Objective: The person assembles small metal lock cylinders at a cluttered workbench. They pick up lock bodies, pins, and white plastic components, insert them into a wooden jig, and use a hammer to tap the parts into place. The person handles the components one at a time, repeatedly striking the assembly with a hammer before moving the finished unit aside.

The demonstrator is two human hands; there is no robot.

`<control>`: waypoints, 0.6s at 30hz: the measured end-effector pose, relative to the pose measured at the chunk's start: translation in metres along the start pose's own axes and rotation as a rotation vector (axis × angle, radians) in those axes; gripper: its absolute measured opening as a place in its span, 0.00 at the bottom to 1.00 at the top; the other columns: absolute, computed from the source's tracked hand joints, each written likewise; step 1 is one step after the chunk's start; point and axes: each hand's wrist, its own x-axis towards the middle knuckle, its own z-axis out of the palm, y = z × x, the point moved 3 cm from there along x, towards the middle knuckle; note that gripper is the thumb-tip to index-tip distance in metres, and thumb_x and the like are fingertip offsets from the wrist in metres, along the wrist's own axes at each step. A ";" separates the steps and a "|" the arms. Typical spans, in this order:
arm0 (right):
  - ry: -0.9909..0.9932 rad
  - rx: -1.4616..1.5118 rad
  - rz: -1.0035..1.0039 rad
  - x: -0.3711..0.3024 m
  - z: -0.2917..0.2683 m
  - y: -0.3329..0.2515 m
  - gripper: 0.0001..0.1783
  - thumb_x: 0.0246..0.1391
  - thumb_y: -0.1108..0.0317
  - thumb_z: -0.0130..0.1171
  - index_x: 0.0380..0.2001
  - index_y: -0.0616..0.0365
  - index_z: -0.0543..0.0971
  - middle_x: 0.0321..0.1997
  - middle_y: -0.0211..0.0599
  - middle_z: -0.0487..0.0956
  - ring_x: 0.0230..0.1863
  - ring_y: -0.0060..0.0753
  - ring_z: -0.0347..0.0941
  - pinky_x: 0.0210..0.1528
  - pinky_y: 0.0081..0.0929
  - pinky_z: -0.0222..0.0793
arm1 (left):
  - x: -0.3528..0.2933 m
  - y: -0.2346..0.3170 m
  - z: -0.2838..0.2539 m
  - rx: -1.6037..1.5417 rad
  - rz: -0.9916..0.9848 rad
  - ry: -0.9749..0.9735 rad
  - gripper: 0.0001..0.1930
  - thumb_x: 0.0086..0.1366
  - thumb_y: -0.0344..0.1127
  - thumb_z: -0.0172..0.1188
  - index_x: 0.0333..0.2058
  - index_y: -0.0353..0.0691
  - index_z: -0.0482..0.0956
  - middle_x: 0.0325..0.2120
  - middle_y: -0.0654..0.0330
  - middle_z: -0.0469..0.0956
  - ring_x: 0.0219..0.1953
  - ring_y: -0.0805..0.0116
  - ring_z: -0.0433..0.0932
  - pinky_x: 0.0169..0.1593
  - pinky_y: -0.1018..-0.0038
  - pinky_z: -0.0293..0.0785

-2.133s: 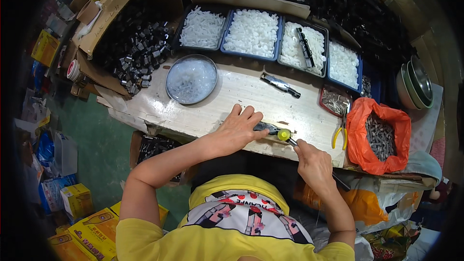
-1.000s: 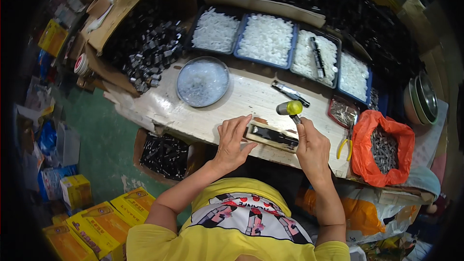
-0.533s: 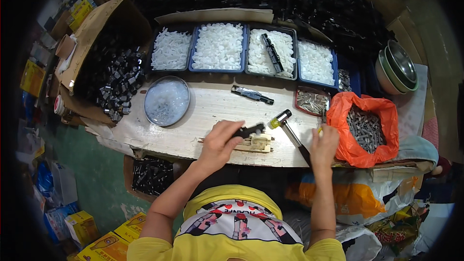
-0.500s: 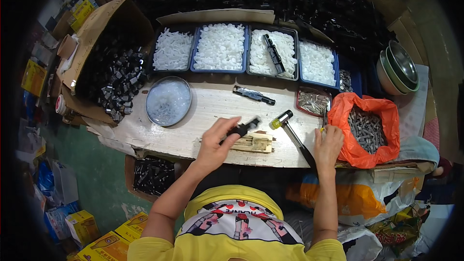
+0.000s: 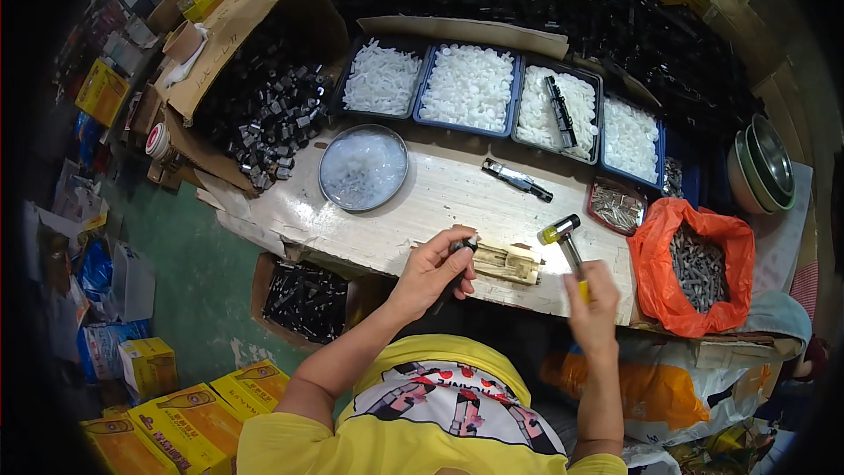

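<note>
Black and slim, the plastic part (image 5: 447,292) is tilted over the front edge of the pale worktop (image 5: 440,180), with the left hand (image 5: 431,276) clamped around its middle. Well apart from it, the right hand (image 5: 596,302) curls around a yellow-handled tool (image 5: 584,290), whose working end is too hidden to identify. Because the part hangs partly beyond the edge, a loosened left grip could let it fall, probably toward the lap. Between the hands sits a cream, grooved block (image 5: 526,273); a careless sweep could shift it. Just beside, a hammer with a yellow-and-dark head (image 5: 560,229) lies with its shaft running under the right hand, so lifting that hand clumsily might snag it. Farther out are a black-and-silver assembly (image 5: 517,180), a shallow red tray of metal pins (image 5: 617,206) and an orange-red plastic bag of grey pieces (image 5: 646,268), which a wide elbow could spill.
</note>
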 end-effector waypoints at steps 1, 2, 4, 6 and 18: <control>-0.070 0.052 -0.037 -0.003 0.011 -0.010 0.07 0.44 0.77 0.57 0.27 0.68 0.71 0.27 0.48 0.69 0.29 0.48 0.67 0.32 0.35 0.63 | -0.003 -0.001 0.000 0.013 0.009 -0.016 0.14 0.64 0.33 0.49 0.48 0.37 0.66 0.25 0.59 0.73 0.24 0.73 0.74 0.25 0.80 0.72; -0.124 0.070 -0.111 -0.001 0.017 -0.026 0.07 0.45 0.77 0.57 0.27 0.69 0.71 0.31 0.48 0.71 0.31 0.48 0.67 0.33 0.34 0.64 | -0.006 0.000 0.001 0.043 0.025 -0.004 0.12 0.64 0.31 0.50 0.46 0.36 0.68 0.25 0.60 0.73 0.24 0.75 0.74 0.26 0.82 0.71; -0.203 0.071 -0.194 0.001 0.029 -0.041 0.07 0.45 0.76 0.58 0.27 0.69 0.72 0.35 0.47 0.72 0.35 0.48 0.67 0.36 0.35 0.64 | -0.010 0.002 0.001 0.185 0.052 0.011 0.13 0.64 0.31 0.50 0.47 0.36 0.68 0.25 0.61 0.73 0.23 0.76 0.73 0.25 0.83 0.71; -0.241 0.070 -0.205 0.000 0.038 -0.046 0.08 0.46 0.75 0.58 0.26 0.69 0.72 0.37 0.47 0.72 0.36 0.48 0.66 0.37 0.35 0.64 | -0.014 0.003 0.001 0.245 0.109 0.043 0.15 0.62 0.34 0.54 0.46 0.36 0.72 0.23 0.65 0.73 0.21 0.82 0.71 0.22 0.85 0.68; -0.330 -0.015 -0.215 -0.003 0.049 -0.054 0.09 0.45 0.74 0.58 0.28 0.69 0.72 0.35 0.46 0.72 0.35 0.48 0.66 0.37 0.36 0.64 | -0.022 0.006 0.004 0.545 0.326 0.138 0.14 0.58 0.31 0.58 0.42 0.32 0.73 0.29 0.54 0.78 0.27 0.73 0.76 0.31 0.77 0.72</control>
